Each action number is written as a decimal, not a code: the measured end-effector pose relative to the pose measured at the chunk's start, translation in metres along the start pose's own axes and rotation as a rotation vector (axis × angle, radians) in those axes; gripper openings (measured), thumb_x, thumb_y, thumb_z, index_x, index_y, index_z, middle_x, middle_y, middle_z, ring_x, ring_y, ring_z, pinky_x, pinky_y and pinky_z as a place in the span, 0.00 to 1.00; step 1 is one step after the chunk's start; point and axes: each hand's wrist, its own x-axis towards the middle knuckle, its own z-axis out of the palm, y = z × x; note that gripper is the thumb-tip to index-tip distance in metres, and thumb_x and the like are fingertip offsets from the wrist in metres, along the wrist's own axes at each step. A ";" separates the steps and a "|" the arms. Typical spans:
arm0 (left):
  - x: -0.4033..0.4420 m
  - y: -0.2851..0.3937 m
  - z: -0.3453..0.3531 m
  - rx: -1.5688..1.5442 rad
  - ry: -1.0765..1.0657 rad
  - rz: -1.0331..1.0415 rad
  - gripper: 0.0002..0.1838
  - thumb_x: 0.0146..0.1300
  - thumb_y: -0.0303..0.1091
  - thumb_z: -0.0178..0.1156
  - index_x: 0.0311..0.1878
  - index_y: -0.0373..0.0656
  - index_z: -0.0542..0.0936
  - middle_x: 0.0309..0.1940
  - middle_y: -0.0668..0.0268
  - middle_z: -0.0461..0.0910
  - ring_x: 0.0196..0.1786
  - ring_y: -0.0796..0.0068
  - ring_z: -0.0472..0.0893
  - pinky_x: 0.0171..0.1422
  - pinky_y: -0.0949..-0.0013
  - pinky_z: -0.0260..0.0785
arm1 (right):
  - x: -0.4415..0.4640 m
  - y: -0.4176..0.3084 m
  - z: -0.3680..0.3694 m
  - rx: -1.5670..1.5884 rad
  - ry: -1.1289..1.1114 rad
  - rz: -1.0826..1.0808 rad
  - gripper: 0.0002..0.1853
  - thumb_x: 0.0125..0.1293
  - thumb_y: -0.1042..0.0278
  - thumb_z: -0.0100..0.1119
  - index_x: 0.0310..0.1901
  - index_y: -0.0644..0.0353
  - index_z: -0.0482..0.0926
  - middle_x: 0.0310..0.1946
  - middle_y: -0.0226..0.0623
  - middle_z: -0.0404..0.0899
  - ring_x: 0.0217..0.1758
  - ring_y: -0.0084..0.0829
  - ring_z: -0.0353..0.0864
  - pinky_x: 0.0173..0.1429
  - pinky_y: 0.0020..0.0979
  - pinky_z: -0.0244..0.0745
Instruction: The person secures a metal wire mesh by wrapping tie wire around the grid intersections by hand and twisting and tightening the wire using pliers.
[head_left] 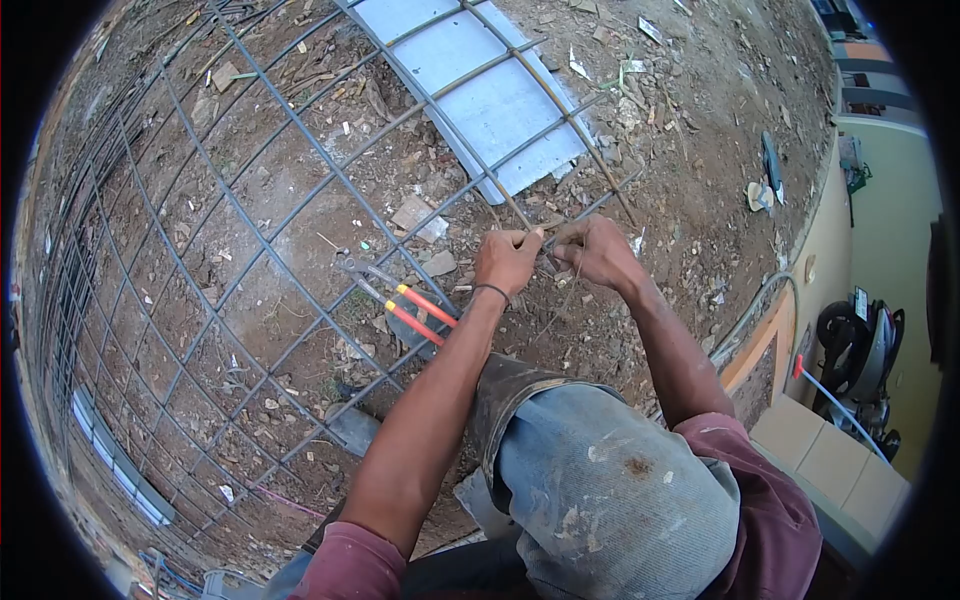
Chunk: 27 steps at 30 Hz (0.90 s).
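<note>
My left hand [508, 262] is closed at the edge of a grid of steel bars [340, 172], its thumb and fingers pinched at a bar near a crossing. Just right of it, my right hand [598, 252] has its fingers curled together beside the same crossing. Thin wire [562, 300] seems to hang below the right hand; what the fingertips pinch is too small to make out. Pincers [400, 300] with red and yellow handles lie by my left forearm, jaws pointing up and left, over the grid.
A pale metal sheet [475, 90] lies under the grid at the top. Rubble and stones cover the soil [690, 200]. My knee in worn jeans [620, 470] rises below the hands. At the right are a low wall edge [760, 350], a hose and a parked motorcycle [862, 360].
</note>
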 end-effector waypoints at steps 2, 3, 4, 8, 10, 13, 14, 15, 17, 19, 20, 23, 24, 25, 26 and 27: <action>-0.002 0.005 -0.001 0.101 0.022 0.049 0.30 0.73 0.49 0.67 0.19 0.36 0.78 0.12 0.70 0.72 0.18 0.80 0.72 0.25 0.63 0.62 | 0.012 0.029 0.004 0.037 -0.060 -0.067 0.07 0.63 0.68 0.71 0.40 0.59 0.92 0.24 0.39 0.86 0.29 0.32 0.84 0.40 0.39 0.78; -0.001 0.003 0.001 0.100 0.019 0.049 0.30 0.73 0.49 0.67 0.19 0.36 0.78 0.12 0.70 0.72 0.18 0.80 0.72 0.25 0.63 0.62 | 0.013 0.036 0.009 0.037 -0.059 -0.064 0.07 0.63 0.68 0.71 0.40 0.59 0.92 0.24 0.39 0.86 0.29 0.32 0.84 0.40 0.39 0.78; -0.002 0.002 0.002 0.061 0.028 0.047 0.30 0.73 0.48 0.67 0.18 0.36 0.77 0.12 0.70 0.71 0.18 0.80 0.71 0.25 0.62 0.62 | 0.013 0.043 0.013 0.091 -0.058 -0.027 0.06 0.63 0.68 0.71 0.38 0.59 0.92 0.24 0.37 0.86 0.28 0.30 0.82 0.39 0.38 0.77; -0.004 0.010 -0.003 0.079 0.012 0.011 0.28 0.70 0.52 0.65 0.23 0.35 0.81 0.16 0.53 0.75 0.21 0.57 0.75 0.34 0.53 0.69 | 0.014 0.070 0.037 0.412 -0.125 0.048 0.04 0.66 0.73 0.70 0.35 0.62 0.91 0.23 0.32 0.85 0.27 0.24 0.79 0.34 0.34 0.73; -0.001 0.008 -0.001 0.053 0.004 -0.006 0.27 0.70 0.51 0.65 0.23 0.35 0.82 0.16 0.53 0.75 0.20 0.59 0.74 0.34 0.53 0.68 | 0.025 0.075 0.047 0.573 -0.122 0.095 0.04 0.67 0.75 0.69 0.34 0.64 0.90 0.24 0.33 0.86 0.27 0.24 0.79 0.33 0.32 0.72; 0.003 0.002 0.000 0.031 -0.004 0.007 0.27 0.71 0.51 0.66 0.23 0.36 0.84 0.13 0.60 0.75 0.19 0.70 0.73 0.29 0.59 0.65 | 0.034 0.084 0.072 0.922 -0.127 0.105 0.04 0.68 0.78 0.68 0.36 0.67 0.90 0.27 0.35 0.87 0.28 0.24 0.81 0.31 0.28 0.72; 0.003 -0.001 0.001 0.035 0.001 0.036 0.27 0.73 0.50 0.67 0.23 0.37 0.86 0.11 0.68 0.75 0.17 0.80 0.73 0.24 0.64 0.62 | 0.037 0.088 0.079 1.108 -0.138 0.065 0.03 0.68 0.79 0.67 0.38 0.68 0.89 0.29 0.36 0.89 0.28 0.24 0.83 0.31 0.26 0.74; 0.001 0.004 -0.001 0.030 0.001 0.033 0.27 0.73 0.50 0.67 0.23 0.37 0.86 0.11 0.68 0.75 0.17 0.80 0.73 0.24 0.64 0.62 | 0.039 0.093 0.084 1.104 -0.139 0.068 0.03 0.68 0.79 0.67 0.38 0.68 0.89 0.29 0.36 0.89 0.28 0.24 0.83 0.31 0.26 0.74; -0.008 0.021 -0.009 -0.058 -0.045 -0.080 0.23 0.72 0.49 0.70 0.28 0.38 0.87 0.16 0.67 0.81 0.18 0.81 0.76 0.24 0.67 0.65 | 0.042 0.098 0.092 1.290 -0.196 0.091 0.05 0.68 0.79 0.68 0.43 0.68 0.89 0.35 0.40 0.91 0.30 0.26 0.86 0.33 0.24 0.79; -0.007 0.018 -0.006 -0.146 -0.033 -0.104 0.21 0.71 0.48 0.71 0.33 0.37 0.86 0.19 0.66 0.83 0.19 0.81 0.78 0.24 0.69 0.67 | 0.043 0.093 0.095 1.355 -0.166 0.126 0.06 0.68 0.78 0.67 0.45 0.67 0.88 0.36 0.40 0.91 0.31 0.26 0.87 0.33 0.24 0.82; -0.006 0.017 -0.005 -0.237 -0.020 -0.125 0.19 0.70 0.47 0.72 0.38 0.36 0.86 0.23 0.64 0.86 0.19 0.80 0.80 0.24 0.71 0.70 | 0.044 0.090 0.095 1.415 -0.135 0.158 0.07 0.69 0.78 0.67 0.47 0.66 0.88 0.37 0.41 0.91 0.32 0.27 0.89 0.34 0.24 0.84; -0.004 0.014 -0.006 -0.227 -0.029 -0.145 0.20 0.69 0.45 0.74 0.44 0.34 0.83 0.27 0.62 0.88 0.20 0.80 0.81 0.25 0.73 0.73 | 0.045 0.095 0.082 1.186 -0.253 0.328 0.06 0.71 0.78 0.65 0.47 0.65 0.87 0.37 0.40 0.91 0.32 0.27 0.89 0.34 0.25 0.85; -0.005 0.016 -0.007 -0.229 -0.025 -0.147 0.20 0.69 0.45 0.74 0.44 0.34 0.83 0.27 0.62 0.88 0.20 0.80 0.81 0.25 0.73 0.73 | 0.043 0.094 0.079 1.183 -0.257 0.328 0.06 0.71 0.78 0.65 0.47 0.65 0.87 0.37 0.40 0.91 0.32 0.27 0.89 0.34 0.25 0.85; -0.006 0.017 -0.007 -0.220 -0.027 -0.147 0.21 0.70 0.45 0.73 0.45 0.33 0.82 0.27 0.61 0.88 0.21 0.79 0.82 0.25 0.73 0.73 | 0.040 0.092 0.076 1.158 -0.252 0.336 0.06 0.72 0.77 0.63 0.47 0.64 0.87 0.37 0.40 0.91 0.31 0.28 0.89 0.34 0.27 0.86; -0.007 0.019 -0.008 -0.210 -0.030 -0.146 0.21 0.70 0.45 0.73 0.45 0.32 0.82 0.27 0.60 0.88 0.21 0.79 0.82 0.25 0.72 0.73 | 0.036 0.090 0.075 1.135 -0.244 0.344 0.06 0.74 0.76 0.62 0.47 0.64 0.87 0.37 0.39 0.91 0.31 0.28 0.89 0.34 0.29 0.87; -0.006 0.017 -0.007 -0.211 -0.028 -0.148 0.21 0.70 0.45 0.73 0.45 0.32 0.82 0.27 0.60 0.88 0.21 0.79 0.82 0.25 0.72 0.73 | 0.034 0.090 0.079 1.133 -0.247 0.344 0.06 0.74 0.76 0.62 0.47 0.64 0.87 0.37 0.39 0.91 0.31 0.28 0.89 0.34 0.29 0.87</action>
